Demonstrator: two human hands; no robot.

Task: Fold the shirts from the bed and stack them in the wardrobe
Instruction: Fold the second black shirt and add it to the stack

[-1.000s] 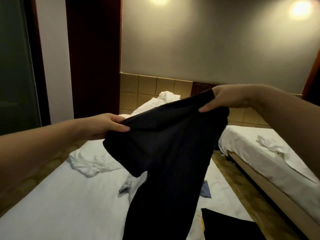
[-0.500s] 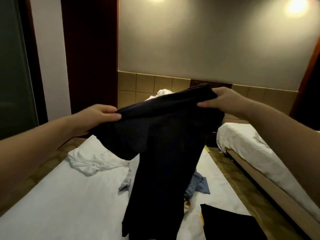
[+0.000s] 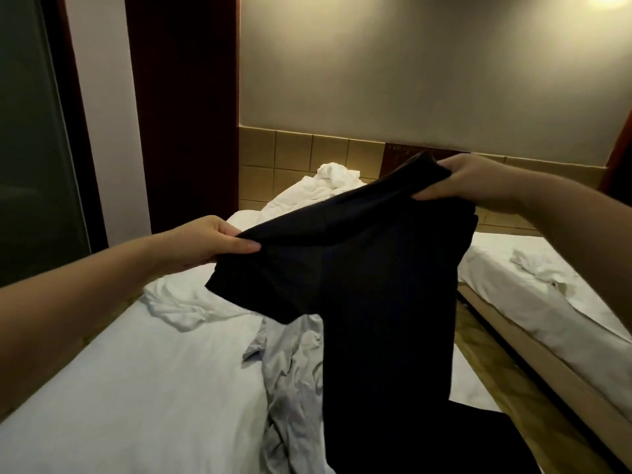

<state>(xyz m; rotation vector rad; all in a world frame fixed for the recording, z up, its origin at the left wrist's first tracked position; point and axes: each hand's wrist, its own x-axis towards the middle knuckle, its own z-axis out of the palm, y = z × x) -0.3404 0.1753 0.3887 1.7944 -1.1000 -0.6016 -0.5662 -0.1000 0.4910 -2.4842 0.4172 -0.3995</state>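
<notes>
A black shirt hangs in the air above the bed, held by its top edge. My left hand pinches its left shoulder and my right hand grips the right shoulder, higher and farther away. One short sleeve droops at the left and the body hangs down to the bottom of the view. A crumpled grey shirt lies on the white sheet below it. Another dark garment lies flat on the bed at the lower right, partly hidden by the hanging shirt.
A crumpled white cloth lies on the bed to the left, and bunched white bedding at the head. A second bed stands to the right across a narrow floor gap. A dark wooden panel rises behind.
The shirt and both hands have shifted slightly right and lower in view. The grey shirt under it shows more, and the blue cloth seen earlier is now hidden behind the hanging shirt.
</notes>
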